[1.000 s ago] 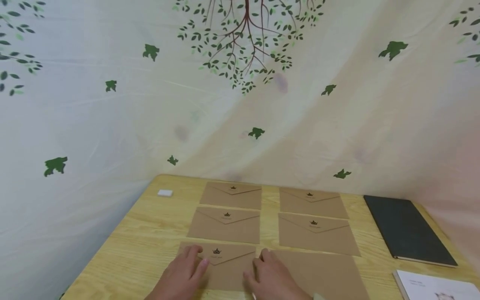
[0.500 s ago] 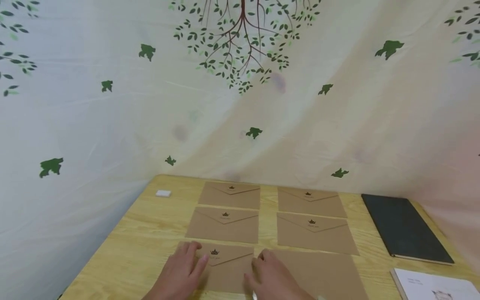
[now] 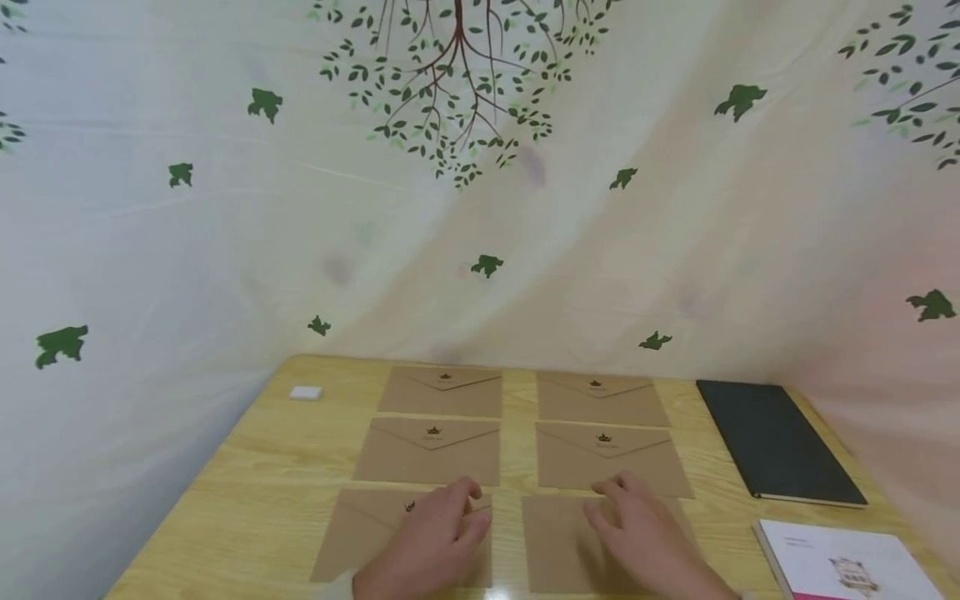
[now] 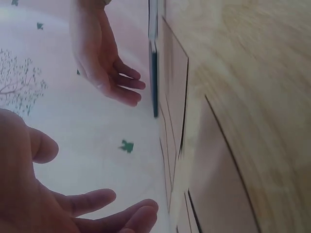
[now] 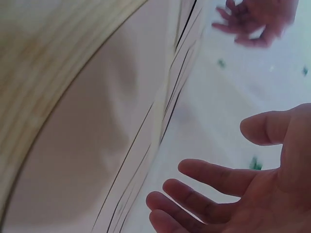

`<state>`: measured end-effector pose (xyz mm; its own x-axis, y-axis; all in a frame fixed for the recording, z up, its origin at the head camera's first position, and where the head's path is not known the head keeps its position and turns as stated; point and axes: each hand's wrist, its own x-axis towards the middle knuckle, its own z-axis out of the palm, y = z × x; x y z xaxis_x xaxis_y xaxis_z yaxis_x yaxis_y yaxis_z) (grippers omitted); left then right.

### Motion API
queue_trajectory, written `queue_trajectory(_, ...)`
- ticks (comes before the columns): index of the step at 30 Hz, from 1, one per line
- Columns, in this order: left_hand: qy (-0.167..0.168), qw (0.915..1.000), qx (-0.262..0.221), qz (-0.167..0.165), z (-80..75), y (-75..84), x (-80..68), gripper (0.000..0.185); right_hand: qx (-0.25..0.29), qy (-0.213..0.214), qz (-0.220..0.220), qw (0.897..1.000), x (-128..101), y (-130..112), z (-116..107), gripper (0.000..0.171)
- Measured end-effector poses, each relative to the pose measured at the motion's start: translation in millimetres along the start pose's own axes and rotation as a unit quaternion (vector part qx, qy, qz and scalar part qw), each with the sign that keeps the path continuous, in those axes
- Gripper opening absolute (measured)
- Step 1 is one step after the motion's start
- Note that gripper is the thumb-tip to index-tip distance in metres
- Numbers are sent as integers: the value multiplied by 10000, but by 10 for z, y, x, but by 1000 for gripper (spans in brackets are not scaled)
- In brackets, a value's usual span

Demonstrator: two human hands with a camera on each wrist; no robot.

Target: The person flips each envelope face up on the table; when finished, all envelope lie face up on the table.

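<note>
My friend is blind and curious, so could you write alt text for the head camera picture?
Two bare hands hover over brown envelopes on a wooden table: the left hand over the near-left envelope, the right hand over the near-right envelope. Four more envelopes lie behind, a black notebook to the right.

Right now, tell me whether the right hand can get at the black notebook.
Probably yes. The right hand hovers open over the near right envelope, and only bare table separates it from the black notebook.

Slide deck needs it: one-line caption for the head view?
Two open hands, left hand and right hand, over the nearest two of six kraft envelopes.
</note>
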<state>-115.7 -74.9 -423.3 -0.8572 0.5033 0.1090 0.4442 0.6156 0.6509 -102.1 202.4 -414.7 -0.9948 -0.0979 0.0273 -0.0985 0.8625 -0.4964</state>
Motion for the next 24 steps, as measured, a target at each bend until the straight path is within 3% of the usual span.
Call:
queue_trajectory(4, -363, 9990, -263, 65, 118, 68, 76, 45, -239, -61, 191, 9995, -63, 268, -165, 45)
queue_trajectory(7, -441, 9988, -220, -27, 213, 102, 113, 51, -392, -164, 297, 9987, -98, 416, -226, 45)
queue_trajectory(16, -272, 9993, 220, -151, 392, 167, 236, 48, -369, -688, 795, 9938, -126, 626, -236, 60)
queue_trajectory(24, -223, 9980, 556, -220, 515, 288, 300, 42, -29, -986, 689, 9927, -147, 722, -161, 42)
